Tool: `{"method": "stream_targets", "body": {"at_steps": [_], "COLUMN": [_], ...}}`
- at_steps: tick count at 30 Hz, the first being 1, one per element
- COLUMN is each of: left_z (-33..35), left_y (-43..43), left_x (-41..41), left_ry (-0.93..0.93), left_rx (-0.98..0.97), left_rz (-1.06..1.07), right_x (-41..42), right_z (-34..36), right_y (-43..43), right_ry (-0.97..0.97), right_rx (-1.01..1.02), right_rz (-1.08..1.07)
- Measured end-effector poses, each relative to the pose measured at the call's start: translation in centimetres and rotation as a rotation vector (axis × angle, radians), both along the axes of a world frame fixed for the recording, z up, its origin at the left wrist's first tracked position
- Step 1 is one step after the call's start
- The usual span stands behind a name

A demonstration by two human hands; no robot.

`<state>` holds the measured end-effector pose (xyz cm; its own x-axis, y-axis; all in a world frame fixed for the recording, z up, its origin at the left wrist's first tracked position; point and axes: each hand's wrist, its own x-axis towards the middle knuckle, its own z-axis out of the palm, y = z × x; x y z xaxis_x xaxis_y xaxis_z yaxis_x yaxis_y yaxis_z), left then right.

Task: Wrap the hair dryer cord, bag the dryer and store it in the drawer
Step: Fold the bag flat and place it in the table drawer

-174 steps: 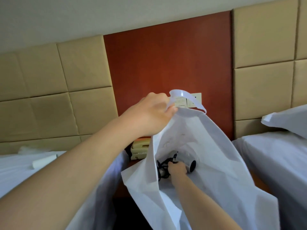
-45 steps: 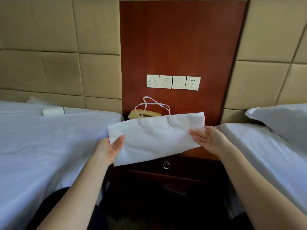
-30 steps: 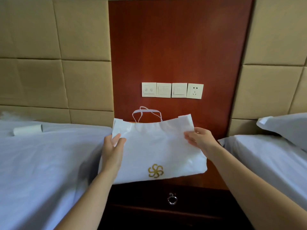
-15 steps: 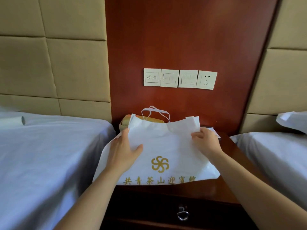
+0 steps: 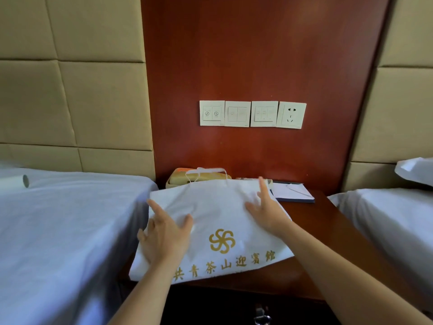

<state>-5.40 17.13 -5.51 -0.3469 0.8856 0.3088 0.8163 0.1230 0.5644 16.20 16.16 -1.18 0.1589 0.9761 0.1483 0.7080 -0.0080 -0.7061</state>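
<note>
A white bag point(image 5: 220, 207) with a gold pinwheel logo and gold characters lies flat on the dark wooden nightstand point(image 5: 318, 221), its handles toward the wall. The hair dryer and its cord are hidden; I cannot see them inside the bag. My left hand point(image 5: 164, 235) presses flat on the bag's left part with fingers spread. On the upper right part rests my right hand point(image 5: 264, 212), fingers apart too. The drawer front with its metal ring handle point(image 5: 262, 313) sits shut below the nightstand top.
A beige telephone point(image 5: 201, 177) and a notepad point(image 5: 290, 192) sit behind the bag by the red wall panel with switches and a socket point(image 5: 251, 113). White beds flank the nightstand, left bed point(image 5: 58, 231) with a paper roll point(image 5: 14, 182), right bed point(image 5: 386, 219) with a pillow point(image 5: 417, 170).
The bag has gone from held up in both hands to lying flat on the nightstand. Both hands have let go of its edges and now press down on its top.
</note>
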Motion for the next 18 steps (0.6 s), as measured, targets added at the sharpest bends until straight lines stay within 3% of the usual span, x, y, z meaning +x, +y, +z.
{"method": "stream_targets", "body": {"at_steps": [3,6,9,13,18], "left_z": [-0.2,-0.1,0.2,0.1,0.4], "left_y": [0.0,0.1,0.1,1.1,1.8], "left_x": [0.2,0.7,1.6,1.6,1.1], "left_ry": [0.169,0.301,0.276,0.297,0.248], "left_rx": [-0.029,0.063,0.0,-0.181,-0.251], "left_rz": [-0.02,-0.244,-0.388,-0.317,-0.308], "right_x": [-0.8,-1.6,-1.9,-1.8,-1.6], "right_z": [-0.7,-1.1,-1.5,-1.1,-0.7], "right_y": [0.1,0.1,0.3,0.7,1.5], "right_ry": [-0.297,-0.477,-0.498,-0.431,-0.361], "right_rx": [-0.063,-0.068,-0.061,-0.092,-0.174], "right_rz": [0.066,0.079,0.096,0.084,0.045]}}
